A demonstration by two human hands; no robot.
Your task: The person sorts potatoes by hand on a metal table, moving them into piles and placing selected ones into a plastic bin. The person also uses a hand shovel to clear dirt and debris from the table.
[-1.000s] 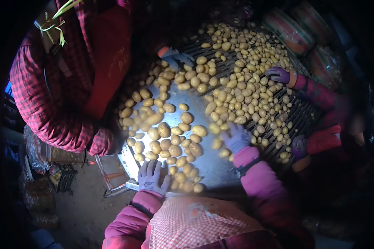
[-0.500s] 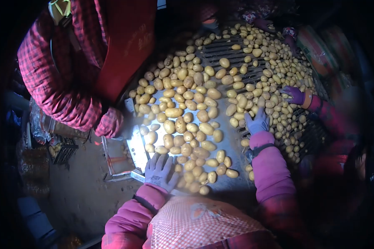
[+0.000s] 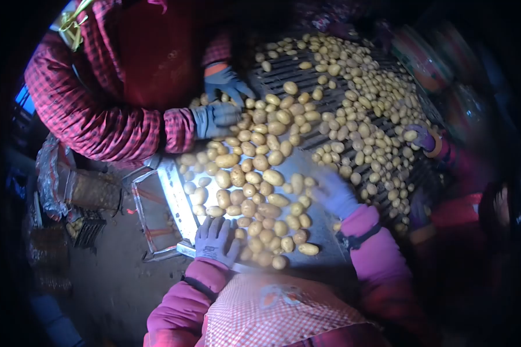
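Note:
Potatoes (image 3: pixel 237 176) lie spread over a shiny metal surface (image 3: pixel 324 246) in front of me. My left hand (image 3: pixel 215 242), in a light purple glove, rests at the near left edge with its fingers stretched out beside the potatoes. It holds nothing. My right hand (image 3: pixel 337 194), gloved the same way, is at the right side of the potatoes, close to several of them. Motion smears its fingers, so I cannot make out whether it grips anything.
Across from me, a co-worker's gloved hands (image 3: pixel 217 118) touch the far potatoes. Another person's hand (image 3: pixel 424 137) at right holds a potato (image 3: pixel 410 135). Potatoes cover much of a dark slatted rack (image 3: pixel 282 76). A metal frame (image 3: pixel 138 202) stands at left, near a plastic crate (image 3: pixel 87 228).
My right hand has moved left, off the slatted part, with some potatoes now beside it on the metal. My left hand stays. The co-worker's hands have reached onto the potatoes.

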